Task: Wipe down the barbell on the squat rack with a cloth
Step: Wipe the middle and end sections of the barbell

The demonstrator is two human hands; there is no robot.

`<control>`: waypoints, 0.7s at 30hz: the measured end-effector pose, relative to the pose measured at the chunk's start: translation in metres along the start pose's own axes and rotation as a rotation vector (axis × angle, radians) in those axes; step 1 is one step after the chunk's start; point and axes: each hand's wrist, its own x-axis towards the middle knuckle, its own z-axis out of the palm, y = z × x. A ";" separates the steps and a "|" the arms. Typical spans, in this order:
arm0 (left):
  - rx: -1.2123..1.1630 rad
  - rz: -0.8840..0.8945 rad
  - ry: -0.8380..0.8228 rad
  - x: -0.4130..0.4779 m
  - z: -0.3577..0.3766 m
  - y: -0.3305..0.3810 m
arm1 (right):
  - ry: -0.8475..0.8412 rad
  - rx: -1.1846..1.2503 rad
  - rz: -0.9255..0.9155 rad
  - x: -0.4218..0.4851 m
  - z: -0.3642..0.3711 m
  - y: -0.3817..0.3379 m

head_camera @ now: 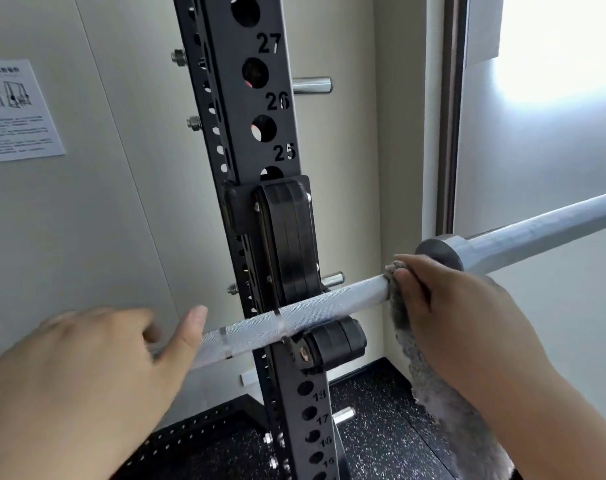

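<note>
Right now the bar lies across the black post, resting on its hook. Just right of the post, your right hand is wrapped around the bar with the grey cloth squeezed under your fingers, close to the thick collar. The rest of the cloth hangs down. Left of the post, your left hand is at the bar, thumb straight. It is blurry, so I cannot tell if it grips.
</note>
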 end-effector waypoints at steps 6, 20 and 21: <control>0.018 0.016 -0.037 0.005 0.003 -0.003 | -0.123 -0.259 -0.080 0.008 -0.016 -0.015; -0.008 0.076 0.019 -0.001 0.000 -0.001 | -0.212 -0.490 -0.142 0.034 -0.030 -0.023; -0.017 0.091 0.024 -0.001 0.000 -0.001 | -0.274 -0.493 -0.156 0.036 -0.028 -0.025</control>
